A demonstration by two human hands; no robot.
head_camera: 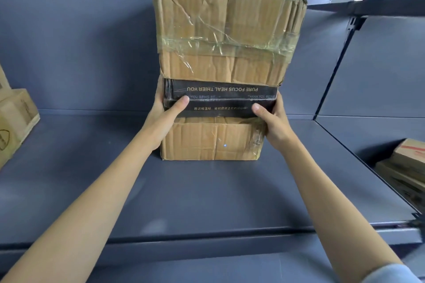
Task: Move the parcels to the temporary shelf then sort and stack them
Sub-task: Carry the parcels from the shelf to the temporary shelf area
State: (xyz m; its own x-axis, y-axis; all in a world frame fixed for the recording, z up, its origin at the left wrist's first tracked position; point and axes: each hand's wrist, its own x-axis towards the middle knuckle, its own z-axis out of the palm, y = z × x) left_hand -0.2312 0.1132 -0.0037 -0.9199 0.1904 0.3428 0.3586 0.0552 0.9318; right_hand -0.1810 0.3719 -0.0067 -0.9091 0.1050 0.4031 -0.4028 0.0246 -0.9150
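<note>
1. Head view: left hand (164, 110) is clamped on the left side of the black parcel (220, 99), thumb laid across its front face, fingers wrapped round the side and out of sight.
2. Right hand (272, 117) is mirrored on the right side, thumb on the front face, fingers curled behind the edge. A two-sided squeeze is judged to be used so the stack is kept square.
3. Black parcel is sandwiched: large taped carton (230, 34) rests on top at 12 o'clock, lower brown carton (211, 141) sits beneath at 6 o'clock.
4. Lower carton is seated on the shelf deck (207, 190), so the weight is probably carried by the shelf, with the hands needed only for alignment.
5. Top carton is crumpled and slightly oversized; tipping is judged the main risk, hence the mid-stack grip.
6. More cartons (16, 119) are seen at 9 o'clock on the same deck; others (407, 167) at 3 o'clock in the next bay.
7. Stacking step is judged to be in progress; sorting cannot be confirmed.
</note>
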